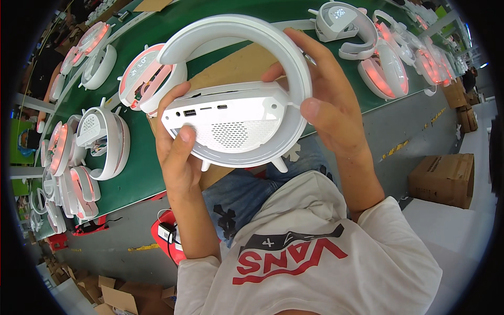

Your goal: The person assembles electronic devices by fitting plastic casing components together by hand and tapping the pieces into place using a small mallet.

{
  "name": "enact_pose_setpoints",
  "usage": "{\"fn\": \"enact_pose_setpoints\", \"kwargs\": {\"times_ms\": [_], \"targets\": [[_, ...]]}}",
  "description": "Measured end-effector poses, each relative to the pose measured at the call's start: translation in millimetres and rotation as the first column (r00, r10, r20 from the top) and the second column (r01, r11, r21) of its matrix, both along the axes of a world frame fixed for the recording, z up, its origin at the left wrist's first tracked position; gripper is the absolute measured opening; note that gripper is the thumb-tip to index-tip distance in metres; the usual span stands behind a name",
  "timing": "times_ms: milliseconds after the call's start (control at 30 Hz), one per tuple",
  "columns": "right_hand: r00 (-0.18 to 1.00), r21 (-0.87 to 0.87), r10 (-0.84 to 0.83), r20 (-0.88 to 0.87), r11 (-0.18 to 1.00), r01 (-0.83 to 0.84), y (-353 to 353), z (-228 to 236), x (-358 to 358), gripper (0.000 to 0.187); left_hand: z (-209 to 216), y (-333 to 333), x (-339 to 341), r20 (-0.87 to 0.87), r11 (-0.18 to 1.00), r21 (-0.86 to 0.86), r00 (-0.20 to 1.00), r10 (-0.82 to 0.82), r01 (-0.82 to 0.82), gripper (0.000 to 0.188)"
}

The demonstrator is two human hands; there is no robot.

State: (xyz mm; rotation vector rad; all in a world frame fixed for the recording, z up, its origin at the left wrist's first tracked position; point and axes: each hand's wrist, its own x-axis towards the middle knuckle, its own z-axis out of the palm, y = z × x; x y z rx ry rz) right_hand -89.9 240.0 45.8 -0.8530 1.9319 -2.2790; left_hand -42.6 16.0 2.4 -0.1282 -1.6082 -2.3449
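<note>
Between my two hands I hold up a white ring lamp with a built-in speaker [262,118], its back turned toward me. That back has a perforated grille, a row of ports and two short legs below; a thin dark gap runs along the top edge of the casing. My left hand [176,149] grips the casing's left end, thumb beside the grille. My right hand [336,105] is wrapped around the ring's right side, thumb on its rim and fingers behind. Under the lamp, a brown cardboard sheet [223,73] lies on the green table [142,173].
A lamp with a pink front [144,73] stands just beyond my left hand. More ring lamps, several glowing red, crowd the table's left [107,142] and far right [383,73]. A red stool [161,223] with a white adapter is below the table. A cardboard box [441,178] sits at right.
</note>
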Motion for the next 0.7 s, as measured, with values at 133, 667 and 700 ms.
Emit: {"fn": "enact_pose_setpoints", "kwargs": {"times_ms": [133, 667, 700], "targets": [[1.0, 0.002, -0.009, 0.004, 1.0, 0.009, -0.5, -0.6, 1.9, 0.088, 0.2, -0.6, 2.5, 0.005, 1.0, -0.014, 1.0, 0.012, -0.012, 0.082], [0.994, -0.096, 0.084, 0.067, 0.992, -0.077, 6.2, -6.4, -6.1, 0.072, 5.5, 5.0, 2.5, 0.027, 0.998, -0.049, 0.998, 0.053, -0.051, 0.076], [0.995, -0.084, 0.082, 0.064, 0.994, -0.077, 7.1, -6.2, -6.5, 0.072, 5.8, 4.7, 2.6, 0.032, 0.997, -0.055, 0.998, 0.046, -0.044, 0.075]]}}
